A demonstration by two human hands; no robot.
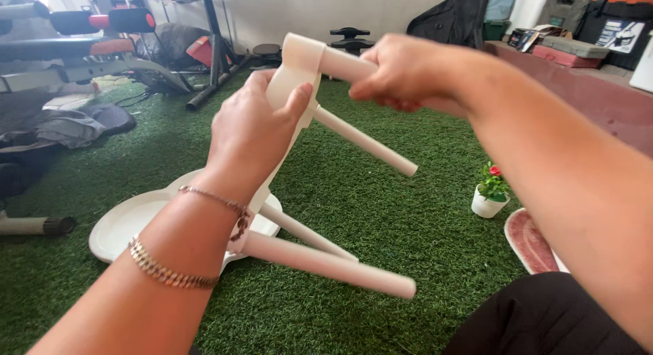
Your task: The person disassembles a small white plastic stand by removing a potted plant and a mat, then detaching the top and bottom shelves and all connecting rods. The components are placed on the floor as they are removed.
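Two hands are working the white plastic stool (286, 124): the left hand (248, 134) is clasping its frame, the right hand (401, 73) is clenching the top leg (340, 61) just past the socket, which could be slipping crooked if the frame is tilting.

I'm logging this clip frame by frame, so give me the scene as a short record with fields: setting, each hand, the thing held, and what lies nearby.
setting: green artificial turf, gym gear at the back
left hand: grips the white plastic stool at its seat edge
right hand: closed around the top leg at its socket
stool: held tilted, three other legs fitted, lower edge near the turf
nearby: small white pot with red flower; white round plate behind the stool
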